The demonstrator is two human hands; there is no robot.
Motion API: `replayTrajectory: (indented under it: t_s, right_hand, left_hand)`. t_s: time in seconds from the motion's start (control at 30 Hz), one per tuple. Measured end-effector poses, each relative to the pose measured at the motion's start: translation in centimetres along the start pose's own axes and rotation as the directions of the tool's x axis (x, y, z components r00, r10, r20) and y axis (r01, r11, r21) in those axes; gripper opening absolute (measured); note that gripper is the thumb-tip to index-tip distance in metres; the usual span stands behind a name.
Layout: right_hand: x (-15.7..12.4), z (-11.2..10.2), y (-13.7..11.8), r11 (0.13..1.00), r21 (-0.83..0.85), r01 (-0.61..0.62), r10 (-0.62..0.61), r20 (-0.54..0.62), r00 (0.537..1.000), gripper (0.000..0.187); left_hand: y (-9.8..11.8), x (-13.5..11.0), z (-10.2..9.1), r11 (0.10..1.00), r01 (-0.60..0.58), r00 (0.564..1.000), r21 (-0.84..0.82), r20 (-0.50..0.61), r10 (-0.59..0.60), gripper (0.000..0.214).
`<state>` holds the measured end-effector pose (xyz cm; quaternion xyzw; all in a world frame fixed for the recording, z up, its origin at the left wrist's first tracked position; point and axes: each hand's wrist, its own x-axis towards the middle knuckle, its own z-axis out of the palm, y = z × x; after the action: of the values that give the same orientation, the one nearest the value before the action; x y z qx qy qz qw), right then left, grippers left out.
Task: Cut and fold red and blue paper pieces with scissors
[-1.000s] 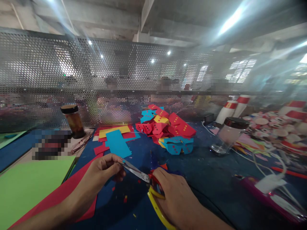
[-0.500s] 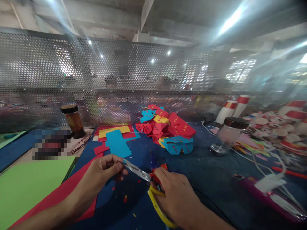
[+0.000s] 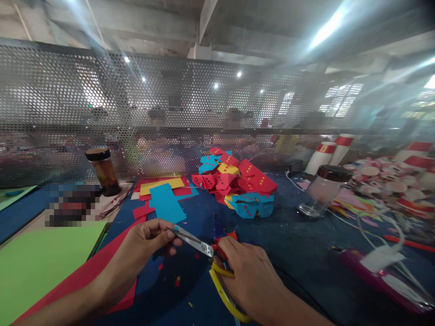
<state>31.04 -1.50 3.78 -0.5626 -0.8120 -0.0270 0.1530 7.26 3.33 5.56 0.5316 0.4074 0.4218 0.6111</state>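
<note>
Left hand (image 3: 152, 237): reaching forward, pinched closed on small blue piece (image 3: 176, 229) at blade tips. Scissors (image 3: 197, 243): between hands, pointing left. Right hand (image 3: 249, 274): curled around handles. Tabletop (image 3: 288, 242): open room toward lidded jar (image 3: 321, 194).

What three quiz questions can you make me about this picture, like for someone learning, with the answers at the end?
1. Which hand grips the handles of the scissors?
2. True or false: the clear jar on the right has a dark lid.
3. Pick one. The pile of spotted paper lies:
A) beyond the scissors
B) inside the clear jar
C) on top of the lid

Key:
1. The right hand.
2. True.
3. A.
</note>
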Motion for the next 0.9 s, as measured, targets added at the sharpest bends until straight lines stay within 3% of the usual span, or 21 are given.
replayTrajectory:
  t_s: [0.53,0.9]
  right_hand:
    - [0.03,-0.17,0.05,1.0,-0.006,-0.011,0.011,0.033,0.999,0.003]
    - [0.07,-0.14,0.15,1.0,0.009,-0.006,0.006,-0.026,1.0,0.005]
  left_hand:
    - [-0.09,0.05,-0.13,1.0,-0.013,1.0,-0.003,0.026,0.013,0.023]
    - [0.4,-0.03,0.01,1.0,0.031,0.999,-0.005,0.033,-0.031,0.031]
